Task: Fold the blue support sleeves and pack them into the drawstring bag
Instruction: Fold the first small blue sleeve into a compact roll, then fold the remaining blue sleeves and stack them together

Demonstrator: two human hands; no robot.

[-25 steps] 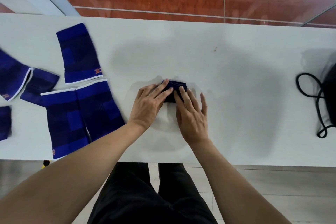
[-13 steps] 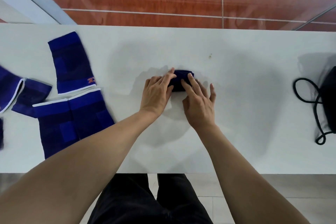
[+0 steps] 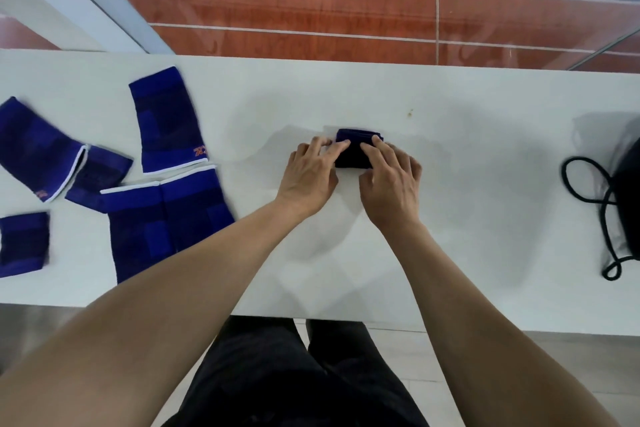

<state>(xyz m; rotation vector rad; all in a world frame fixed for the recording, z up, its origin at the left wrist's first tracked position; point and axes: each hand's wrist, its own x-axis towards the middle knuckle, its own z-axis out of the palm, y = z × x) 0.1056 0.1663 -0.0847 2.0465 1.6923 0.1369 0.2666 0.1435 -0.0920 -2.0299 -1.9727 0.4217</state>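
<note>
A small folded dark blue sleeve [image 3: 355, 146] lies in the middle of the white table [image 3: 467, 184]. My left hand [image 3: 310, 173] touches its left edge with extended fingers. My right hand [image 3: 393, 178] presses on its right side, fingers laid over it. Several unfolded blue sleeves lie at the left: one long sleeve [image 3: 168, 120], a pair side by side [image 3: 166, 222], and smaller ones [image 3: 34, 146] [image 3: 22, 243]. The black drawstring bag [image 3: 628, 204] sits at the right edge with its cord [image 3: 588, 191] looped on the table.
The table's near edge runs just above my legs. Beyond the far edge is a red and dark tiled floor. A small brown speck [image 3: 410, 111] marks the table behind the folded sleeve.
Both hands stayed on the folded sleeve, pressing it a little more compact. The camera view shifted slightly, so more sleeves show at the left.
</note>
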